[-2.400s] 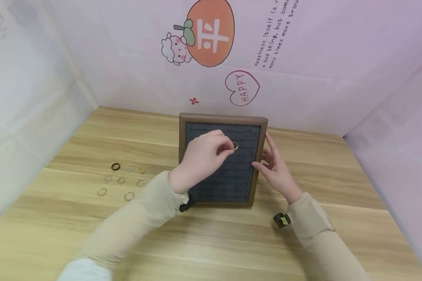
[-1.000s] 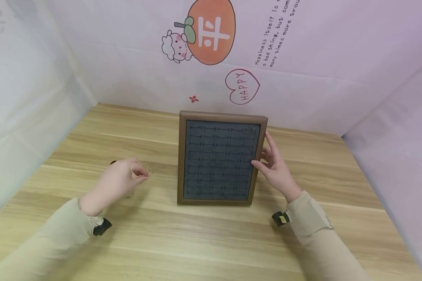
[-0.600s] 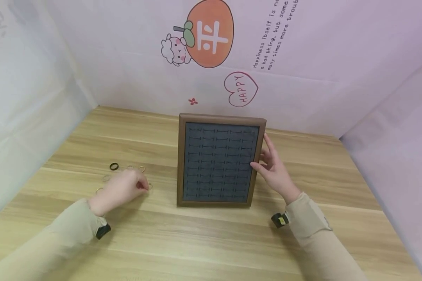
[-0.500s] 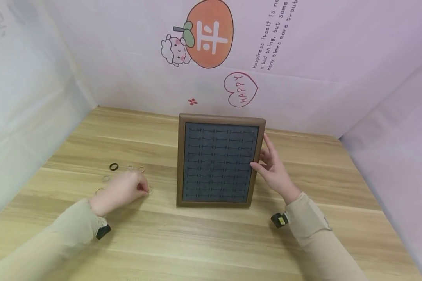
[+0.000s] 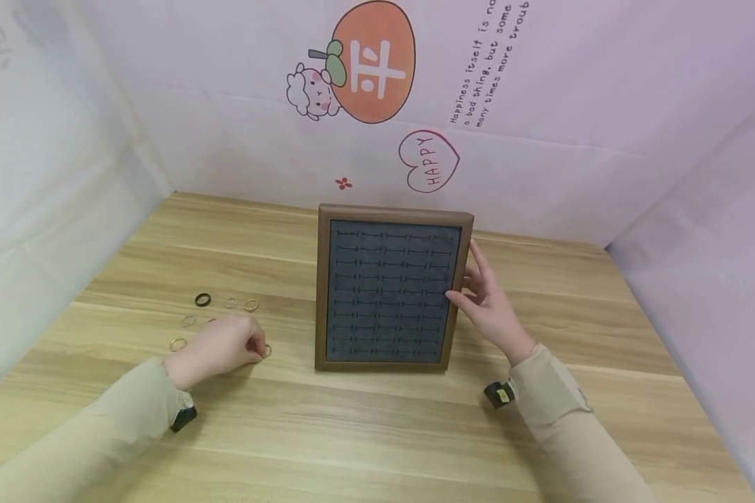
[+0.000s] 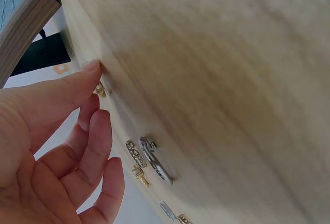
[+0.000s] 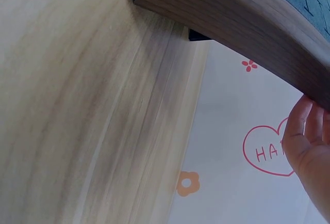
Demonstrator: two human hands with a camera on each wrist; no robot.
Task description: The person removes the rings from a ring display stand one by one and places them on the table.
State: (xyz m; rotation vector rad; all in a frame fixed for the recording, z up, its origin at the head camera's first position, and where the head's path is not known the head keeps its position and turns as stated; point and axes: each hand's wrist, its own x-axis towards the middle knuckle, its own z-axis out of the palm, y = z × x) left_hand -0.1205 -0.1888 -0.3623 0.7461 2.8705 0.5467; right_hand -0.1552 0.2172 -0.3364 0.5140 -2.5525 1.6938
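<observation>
Low over the wooden table, my left hand point(image 5: 217, 347) pinches a small gold ring point(image 5: 268, 351) between thumb and index finger, left of the display board. The left wrist view shows that gold ring point(image 6: 100, 90) partly behind the fingertips, right at the tabletop. My right hand point(image 5: 492, 307) holds the right edge of the ring display board point(image 5: 386, 300), thumb on the front of its frame and fingers behind. This upright board has a brown wooden frame point(image 7: 232, 22) and a dark grey slotted panel with no rings in it.
Several loose rings lie around my left hand: a black ring point(image 5: 203, 305), a silver ring point(image 5: 231, 307), gold rings point(image 5: 252, 310) and another silver one, some partly hidden by the hand. Behind the wooden table point(image 5: 377, 433) rises a printed white backdrop point(image 5: 226, 140).
My left hand has carried the gold ring from the front of the board leftward and down to the table beside the other rings. The right hand keeps its hold on the board.
</observation>
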